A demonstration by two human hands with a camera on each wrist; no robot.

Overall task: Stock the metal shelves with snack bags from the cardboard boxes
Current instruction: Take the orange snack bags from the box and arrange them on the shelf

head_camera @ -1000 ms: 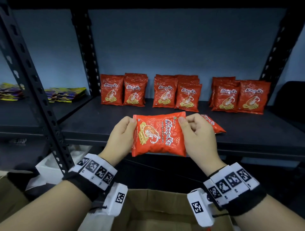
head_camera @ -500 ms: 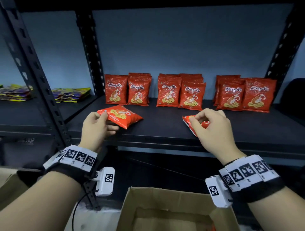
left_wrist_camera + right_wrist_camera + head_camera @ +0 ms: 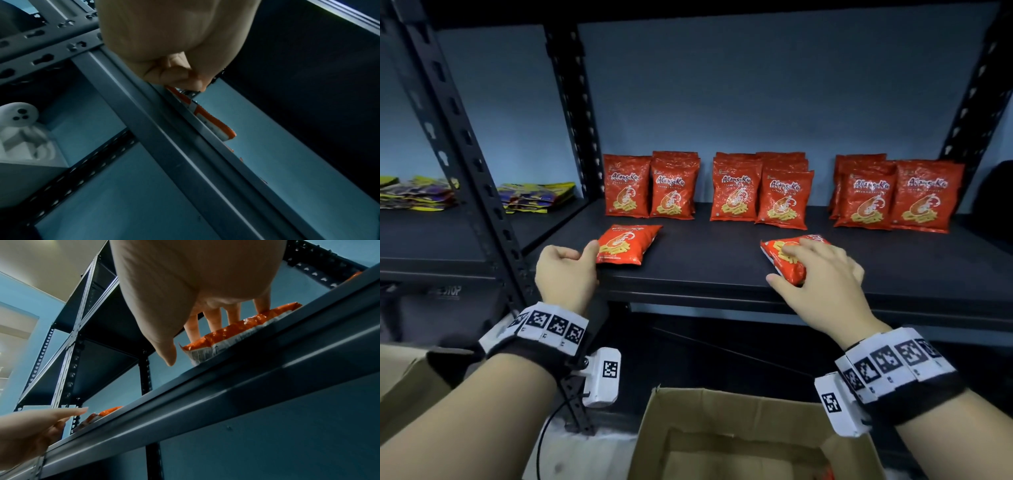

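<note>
Two red snack bags lie flat near the front of the dark metal shelf (image 3: 705, 263). My left hand (image 3: 577, 260) pinches the near edge of the left bag (image 3: 628, 245); the left wrist view shows my left hand's (image 3: 185, 79) curled fingertips on that bag's seam (image 3: 213, 125). My right hand (image 3: 818, 267) rests on the right bag (image 3: 786, 263) with straight, spread fingers. In the right wrist view my right hand's fingers (image 3: 213, 318) press the bag (image 3: 236, 331) from above, and the thumb hangs free beside it.
Several red bags (image 3: 736, 192) stand in pairs along the shelf's back. An open cardboard box (image 3: 722, 407) sits below, between my wrists. A perforated upright post (image 3: 465, 154) rises at the left, with yellow and purple bags (image 3: 534, 198) on the neighbouring shelf beyond it.
One second ago both hands held a bag together in front of the shelf. The hands have since parted, and each has brought a bag down flat onto the shelf.
</note>
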